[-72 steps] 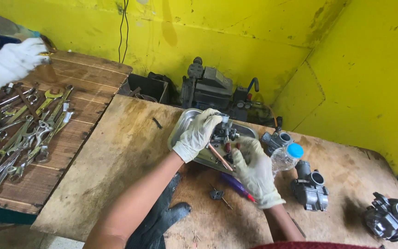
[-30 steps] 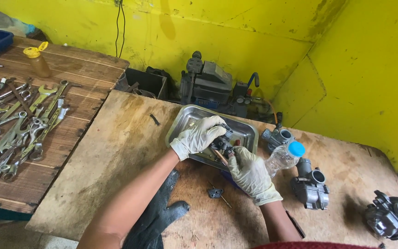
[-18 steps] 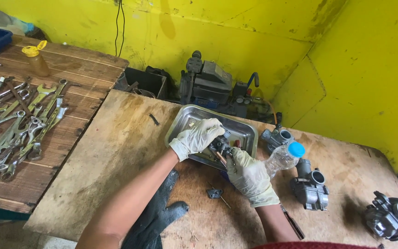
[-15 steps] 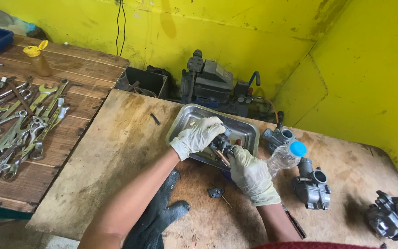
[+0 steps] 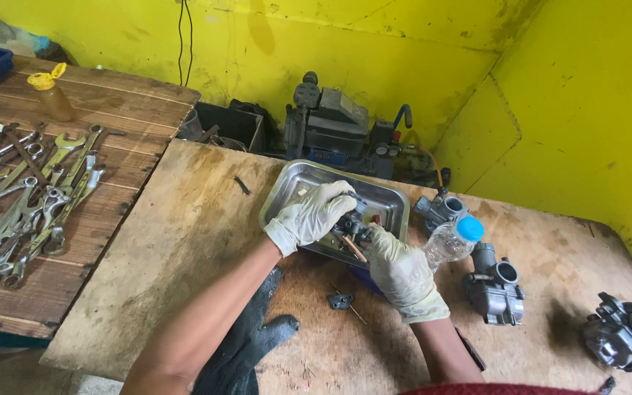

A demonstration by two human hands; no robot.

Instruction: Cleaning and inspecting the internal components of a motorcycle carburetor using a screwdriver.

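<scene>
The left hand (image 5: 314,214) in a pale glove grips a small grey metal engine part (image 5: 351,224) over the shiny steel tray (image 5: 389,201). The right hand (image 5: 402,272) holds a thin brown-handled tool (image 5: 354,248) against it (best kept steady). The wooden bench (image 5: 177,249) lies open beyond the left hand; a clear bottle with a blue cap (image 5: 453,241) crowds the right.

Gloved hands (image 5: 360,245) over metal tray (image 5: 287,192)

Single view only, from the camera on my head. It looked steeply down and forward over my workbench (image 5: 184,256), close above my gloved hands at frame centre. The yellow wall (image 5: 404,44) closed off the top.
</scene>
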